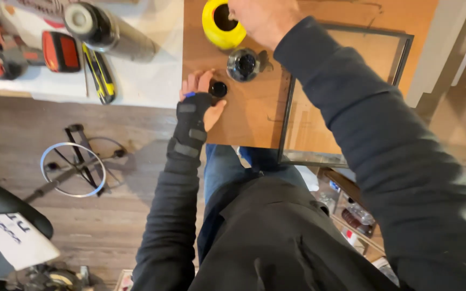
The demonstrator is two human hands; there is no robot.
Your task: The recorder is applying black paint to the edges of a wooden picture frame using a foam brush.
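1. Hands are working at the near-left corner of a brown wooden board. The left hand, in a black wrist brace, is lying at the board's left edge with its fingers curled narrowly round a small black cap, which is touching the fingertips on their right side.

2. The right hand is reaching to the far edge of the board and resting on a yellow roll; how far its fingers are closed cannot be told, since the hand's back is hiding them.

3. An open dark glass jar is standing between the two hands, just beside the cap and near the yellow roll, touching neither hand.

4. Judging by the cap lying off the jar, the work seems to be at the stage where the jar is open and the cap is being handled; any next move with the cap would call for lining it up squarely over the jar mouth.

5. A black frame is lying on the board's right part. A red drill and a yellow-and-black knife are lying on the white surface to the left.
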